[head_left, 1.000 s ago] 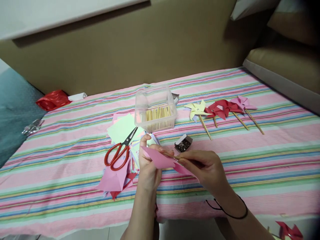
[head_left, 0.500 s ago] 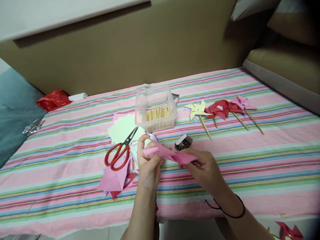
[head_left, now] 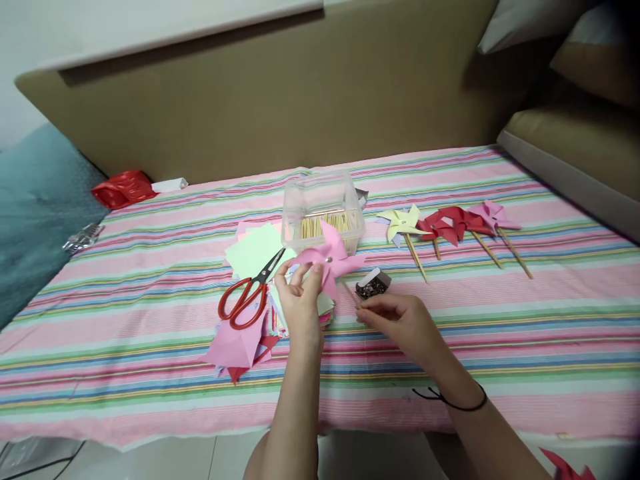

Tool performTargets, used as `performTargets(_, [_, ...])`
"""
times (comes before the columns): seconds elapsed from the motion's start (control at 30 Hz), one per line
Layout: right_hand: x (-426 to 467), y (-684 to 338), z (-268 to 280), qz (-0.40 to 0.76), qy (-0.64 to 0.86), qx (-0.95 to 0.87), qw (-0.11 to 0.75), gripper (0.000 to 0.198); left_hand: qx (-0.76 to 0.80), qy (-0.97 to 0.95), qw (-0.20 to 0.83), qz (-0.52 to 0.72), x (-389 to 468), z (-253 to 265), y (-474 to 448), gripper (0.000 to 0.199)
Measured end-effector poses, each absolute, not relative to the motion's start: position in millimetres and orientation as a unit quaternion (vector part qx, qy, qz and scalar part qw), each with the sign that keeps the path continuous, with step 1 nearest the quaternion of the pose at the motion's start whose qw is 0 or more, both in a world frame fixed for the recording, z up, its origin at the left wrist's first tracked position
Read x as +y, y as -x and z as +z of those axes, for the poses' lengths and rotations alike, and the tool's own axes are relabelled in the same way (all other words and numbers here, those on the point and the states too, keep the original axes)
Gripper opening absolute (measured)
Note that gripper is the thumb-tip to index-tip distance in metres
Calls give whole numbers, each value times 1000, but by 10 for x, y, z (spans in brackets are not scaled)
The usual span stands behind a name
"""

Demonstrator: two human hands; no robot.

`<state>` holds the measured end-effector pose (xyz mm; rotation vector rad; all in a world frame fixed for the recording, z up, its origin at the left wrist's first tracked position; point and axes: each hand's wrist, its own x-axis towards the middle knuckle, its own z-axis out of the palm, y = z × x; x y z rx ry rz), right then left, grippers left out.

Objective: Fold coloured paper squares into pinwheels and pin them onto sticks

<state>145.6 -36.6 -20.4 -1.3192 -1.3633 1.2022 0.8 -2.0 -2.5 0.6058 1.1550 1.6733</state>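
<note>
A pink paper pinwheel [head_left: 329, 259], with a round fastener at its centre, faces up over the plastic box's near edge. My left hand [head_left: 303, 303] has thumb and curled fingers at its left and lower blades, gripping the paper. The pinwheel's thin stick [head_left: 349, 292] slants down to the right, its lower end pinched in my right hand [head_left: 395, 323]. Just beyond the right hand lies a small open box of dark metal pins [head_left: 373, 285]. Partly under my left hand is a stack of coloured paper [head_left: 326, 308].
Red-handled scissors [head_left: 245, 299] lie across green paper sheets [head_left: 255, 250] and pink paper [head_left: 237, 345]. A clear plastic box [head_left: 323, 190] holds wooden sticks. Several finished pinwheels [head_left: 465, 223] rest at right on the striped cloth [head_left: 150, 293]. A red bag [head_left: 124, 189] sits far left.
The pinwheel has turned from edge-on to face up, showing its blades and centre. My right hand has moved from the paper to the stick's lower end.
</note>
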Motion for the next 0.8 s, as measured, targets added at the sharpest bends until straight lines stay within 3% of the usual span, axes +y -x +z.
performTargets(0.13, [-351, -1515, -230, 478, 544, -506, 469, 21, 459, -251, 552, 649, -10, -53, 24, 40])
performTargets(0.4, [-366, -1484, -267, 495, 539, -512, 449, 22, 410, -264, 630, 604, -20, -39, 71, 41])
performTargets(0.6, [-362, -1442, -250, 510, 531, -500, 456, 24, 411, -282, 637, 588, -17, -34, 45, 45])
performTargets(0.8, [-372, -1402, -234, 523, 515, -501, 458, 21, 449, -359, 584, 573, -24, -47, -12, 34])
